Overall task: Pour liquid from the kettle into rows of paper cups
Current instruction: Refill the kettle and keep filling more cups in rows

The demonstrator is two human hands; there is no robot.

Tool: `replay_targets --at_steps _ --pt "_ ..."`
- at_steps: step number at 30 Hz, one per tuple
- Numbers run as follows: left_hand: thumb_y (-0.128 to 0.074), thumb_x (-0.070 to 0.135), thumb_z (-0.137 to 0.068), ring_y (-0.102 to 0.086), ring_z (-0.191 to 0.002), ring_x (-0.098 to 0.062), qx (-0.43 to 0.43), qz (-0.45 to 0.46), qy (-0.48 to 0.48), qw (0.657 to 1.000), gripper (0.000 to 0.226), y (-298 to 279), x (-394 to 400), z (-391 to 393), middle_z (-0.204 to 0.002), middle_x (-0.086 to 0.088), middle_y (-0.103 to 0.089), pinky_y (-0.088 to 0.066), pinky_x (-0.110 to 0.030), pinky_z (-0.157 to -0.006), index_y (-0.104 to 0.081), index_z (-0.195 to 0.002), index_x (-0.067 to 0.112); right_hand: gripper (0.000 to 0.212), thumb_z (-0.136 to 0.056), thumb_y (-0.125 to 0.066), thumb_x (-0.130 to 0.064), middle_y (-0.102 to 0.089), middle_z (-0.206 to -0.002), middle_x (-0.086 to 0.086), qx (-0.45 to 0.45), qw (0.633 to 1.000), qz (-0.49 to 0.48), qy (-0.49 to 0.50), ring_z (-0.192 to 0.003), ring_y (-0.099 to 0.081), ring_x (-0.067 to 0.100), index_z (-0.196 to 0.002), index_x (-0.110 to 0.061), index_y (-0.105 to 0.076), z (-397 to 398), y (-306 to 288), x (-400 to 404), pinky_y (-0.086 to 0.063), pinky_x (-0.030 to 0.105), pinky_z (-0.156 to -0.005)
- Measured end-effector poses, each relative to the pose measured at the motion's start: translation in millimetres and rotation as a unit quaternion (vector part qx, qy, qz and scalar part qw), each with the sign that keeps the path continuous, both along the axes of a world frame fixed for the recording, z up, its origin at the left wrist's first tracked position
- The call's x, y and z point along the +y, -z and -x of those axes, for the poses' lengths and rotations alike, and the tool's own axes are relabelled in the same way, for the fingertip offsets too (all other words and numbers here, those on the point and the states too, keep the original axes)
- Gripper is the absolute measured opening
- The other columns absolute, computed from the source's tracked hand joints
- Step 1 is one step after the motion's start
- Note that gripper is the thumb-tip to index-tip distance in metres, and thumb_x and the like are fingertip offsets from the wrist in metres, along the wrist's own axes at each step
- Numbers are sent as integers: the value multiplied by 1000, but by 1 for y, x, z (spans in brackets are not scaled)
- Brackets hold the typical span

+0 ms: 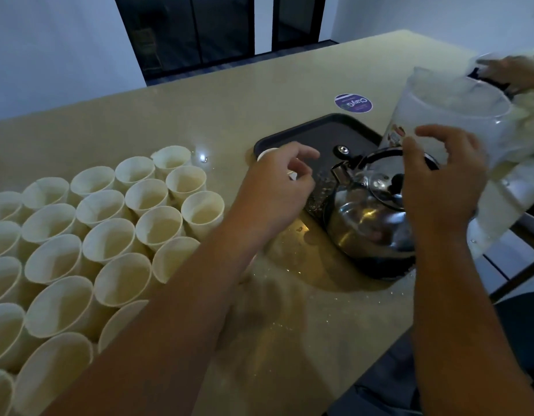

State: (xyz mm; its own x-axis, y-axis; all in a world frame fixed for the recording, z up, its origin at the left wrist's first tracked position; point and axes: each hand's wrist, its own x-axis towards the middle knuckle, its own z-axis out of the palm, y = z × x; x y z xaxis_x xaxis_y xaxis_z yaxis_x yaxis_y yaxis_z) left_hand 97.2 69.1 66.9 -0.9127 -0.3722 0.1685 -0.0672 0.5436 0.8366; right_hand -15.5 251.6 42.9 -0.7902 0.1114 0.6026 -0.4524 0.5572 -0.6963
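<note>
a beige counter point(229, 94) runs toward white walls and a dark glazed door at the back. seen from the head camera, rows of paper cups point(110, 229) fill the counter's left side, packed rim to rim, pale and upright. to their right sits a black tray point(319, 136) with a purple round sticker point(353, 102) on the counter just beyond it. the steel kettle point(367, 217) stands at the tray's near edge, lid on, its black handle arching over the top, with wet spatter on the counter around its base. the left hand point(277, 181) hovers beside the kettle's spout side, fingers loosely curled and holding nothing clear; a small white thing peeks out by its fingertips but i cannot tell what it is. the right hand point(439, 181) hangs above the kettle's lid, fingers spread and bent, gripping nothing. behind it another person's hand point(511, 70) tips a clear plastic jug point(445, 124) over the kettle.
</note>
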Motion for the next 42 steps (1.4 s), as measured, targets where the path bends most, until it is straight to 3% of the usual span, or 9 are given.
replay_targets --at_steps 2,6,13,20,25,30,34,37,42 --pt "-60 16 -96 -60 -89 4 -12 -1 31 999 32 -1 10 8 -100 18 -65 -47 -10 -72 -66 -123 32 34 -96 -59 -49 -56 -122 -5 -68 998 -14 -3 -119 -51 13 -122 -27 -65 9 6 10 -30 1 -81" --pt "-58 11 -95 -61 -103 -4 -39 -7 71 997 38 1 23 23 -117 9 -68 -48 -21 -92 -64 -131 22 36 -92 -63 -55 -55 -119 0 -99 994 -7 -49 -111 -58 15 -121 -33 -66 25 15 21 -52 33 -93" --pt "-57 11 -95 -62 -107 -7 -60 8 98 993 38 0 36 21 -123 5 -69 -46 -20 -89 -65 -131 19 17 -90 -74 -29 -71 -99 -5 -156 977 8 -143 -80 -61 -14 -108 -30 -74 42 8 28 -43 0 -73" --pt "-58 18 -97 -59 -105 -4 -58 -2 95 994 35 -2 26 3 -123 5 -68 -43 -14 -85 -64 -132 19 18 -90 -74 -28 -72 -92 -10 -146 975 25 -165 -77 -62 -15 -108 -31 -74 30 -6 30 -45 2 -75" --pt "-57 14 -96 -59 -105 -3 -28 38 59 997 42 -13 8 -9 -121 11 -65 -48 -15 -85 -59 -136 23 17 -90 -75 -23 -74 -90 -4 -117 967 10 -226 -84 -68 4 -106 -28 -74 10 -33 26 -52 18 -86" --pt "-60 17 -96 -64 -97 -4 -16 28 28 999 31 -25 -10 -27 -106 9 -71 -51 -21 -87 -68 -126 21 16 -89 -75 -22 -73 -77 -26 -141 946 -29 -292 -71 -67 -6 -104 -27 -76 -11 -47 13 -49 7 -67" --pt "-62 19 -95 -61 -87 1 -41 36 23 998 23 -23 -21 -42 -94 15 -67 -46 -9 -77 -73 -116 24 17 -89 -74 -18 -71 -68 -27 -142 919 -80 -359 -63 -65 -8 -105 -23 -74 -29 -49 -4 -47 5 -61" --pt "-64 19 -93 -64 -92 -7 -66 32 19 997 20 -24 -28 -51 -103 8 -71 -50 -21 -82 -75 -109 26 12 -86 -78 -25 -74 -76 -23 -142 909 -103 -378 -69 -68 -1 -97 -31 -78 -39 -50 -15 -52 16 -70" --pt "-59 13 -93 -66 -69 6 -111 17 21 993 23 -27 -40 -67 -82 11 -75 -47 -9 -62 -77 -98 25 15 -85 -78 -31 -75 -84 -22 -148 888 -139 -413 -81 -71 -1 -99 -34 -79 -53 -56 -31 -54 25 -83"
